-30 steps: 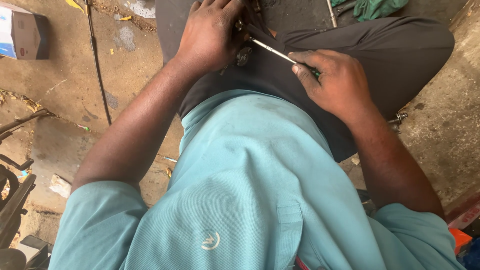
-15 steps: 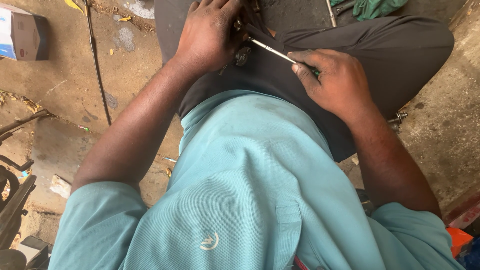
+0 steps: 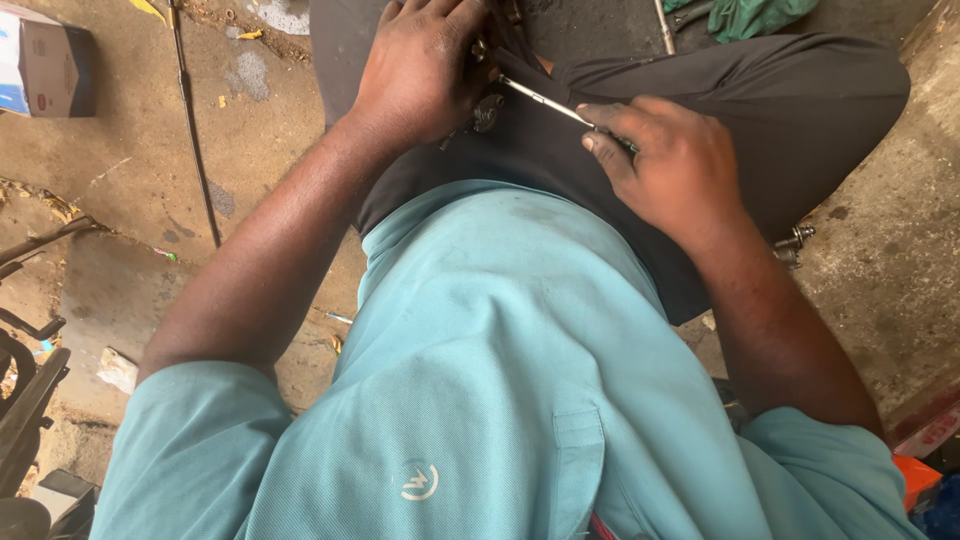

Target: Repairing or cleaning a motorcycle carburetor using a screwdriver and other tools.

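Looks like a rough repair workshop at ground level. Stained, cracked concrete floor [image 3: 130, 200] underfoot, littered with scraps. On that floor, a black cable [image 3: 195, 150], a small cardboard box [image 3: 45, 65] at the far left, loose bolts [image 3: 795, 243] at the right, black metal parts [image 3: 25, 390] lower left.

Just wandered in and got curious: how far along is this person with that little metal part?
Nothing looks finished. The left hand grips a small metal part on the lap; the right hand works a thin metal rod into it. Loose bolts lie unused on the concrete floor.
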